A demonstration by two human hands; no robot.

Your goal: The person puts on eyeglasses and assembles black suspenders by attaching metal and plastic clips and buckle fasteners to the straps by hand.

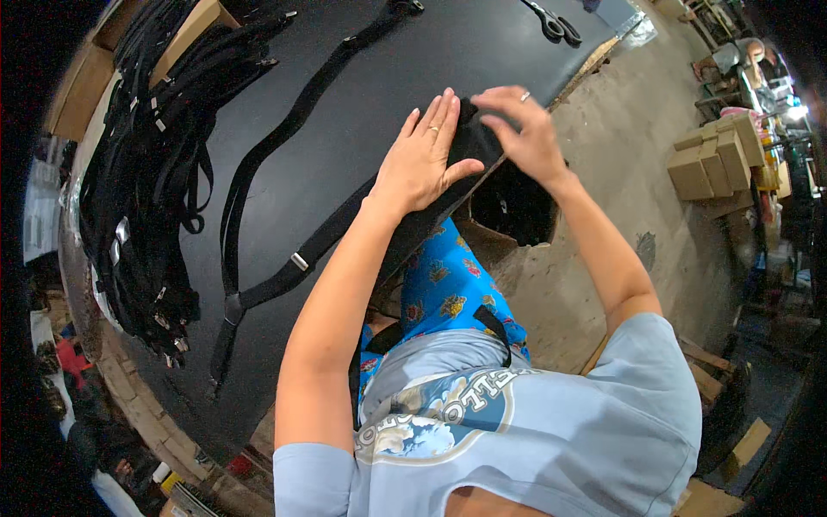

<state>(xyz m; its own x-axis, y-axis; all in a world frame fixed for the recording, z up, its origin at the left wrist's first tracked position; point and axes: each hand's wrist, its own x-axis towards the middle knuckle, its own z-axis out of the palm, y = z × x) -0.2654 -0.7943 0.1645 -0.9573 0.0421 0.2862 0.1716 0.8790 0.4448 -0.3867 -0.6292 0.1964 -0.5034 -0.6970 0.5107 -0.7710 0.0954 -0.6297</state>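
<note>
A pair of black elastic suspenders (284, 274) lies on the dark table (310, 172), its straps meeting at a joining piece on the left. One long strap curves up to the far edge; the other, with a silver metal slider (299, 261), runs under my left hand (424, 164). That hand lies flat, fingers stretched, pressing on the strap near the table's right edge. Just beside it, my right hand (527, 133) has bent fingers and thumb closed at the bunched black strap end. Slight blur and the dark fabric hide exactly how it is gripped.
A large heap of black suspenders (164, 172) with metal clips covers the table's left side, beside a cardboard box (189, 34). Black-handled scissors (556, 24) lie at the far edge. Below the right edge stands an open box of black items (514, 207). Cartons (715, 159) stand farther right.
</note>
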